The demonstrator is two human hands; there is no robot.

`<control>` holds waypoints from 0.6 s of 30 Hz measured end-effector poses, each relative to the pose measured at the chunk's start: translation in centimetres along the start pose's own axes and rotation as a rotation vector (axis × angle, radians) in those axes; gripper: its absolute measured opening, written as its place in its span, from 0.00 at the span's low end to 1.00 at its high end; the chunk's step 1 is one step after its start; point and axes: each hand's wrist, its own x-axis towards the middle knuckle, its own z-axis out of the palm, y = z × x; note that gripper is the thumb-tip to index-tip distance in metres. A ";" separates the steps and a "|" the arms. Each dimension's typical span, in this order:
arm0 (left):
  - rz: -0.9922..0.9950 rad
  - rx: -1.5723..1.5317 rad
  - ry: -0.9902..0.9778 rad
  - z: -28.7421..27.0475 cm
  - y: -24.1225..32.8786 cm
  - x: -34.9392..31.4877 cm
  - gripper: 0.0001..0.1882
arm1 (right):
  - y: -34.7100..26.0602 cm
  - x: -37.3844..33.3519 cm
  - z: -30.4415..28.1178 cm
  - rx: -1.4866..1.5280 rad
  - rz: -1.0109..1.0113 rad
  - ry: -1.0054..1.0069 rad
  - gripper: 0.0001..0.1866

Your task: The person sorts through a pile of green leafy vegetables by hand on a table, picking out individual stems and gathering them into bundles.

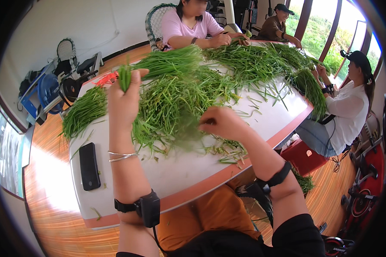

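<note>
My left hand [126, 96] is raised over the table's left part, its fingers wrapped round a small bunch of chives [124, 78]. My right hand [221, 122] hovers above the near middle of the table with its fingers curled in. Beside its fingertips is a smear of green; whether anything is pinched there is hidden. Below and between both hands spreads a loose pile of chives [167, 98]. Farther back lies a straighter, aligned heap of chives [173, 62]. Another neat stack of chives [86, 107] rests at the left edge, near a bright red item [107, 79].
A black phone [89, 166] lies on the white table [171, 180] at left. Across it, a person in pink [188, 30] handles greens. Two more people sit at the far right, one in a white shirt [349, 103]. A red box [304, 156] stands on the floor.
</note>
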 end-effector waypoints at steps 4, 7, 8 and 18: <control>0.062 0.117 -0.178 2.3 -1.0 -0.4 0.19 | 1.5 0.2 -2.5 0.551 0.100 0.054 0.07; 0.110 0.181 -0.321 3.7 -0.9 -1.2 0.20 | 1.6 0.3 -3.5 0.911 0.163 0.073 0.07; 0.053 0.164 -0.374 4.3 -0.8 -1.5 0.20 | 1.4 0.2 -3.9 1.037 0.144 0.067 0.08; -0.025 -0.084 -0.383 6.5 0.2 -3.0 0.16 | 0.0 -0.5 -2.3 0.962 0.125 0.056 0.08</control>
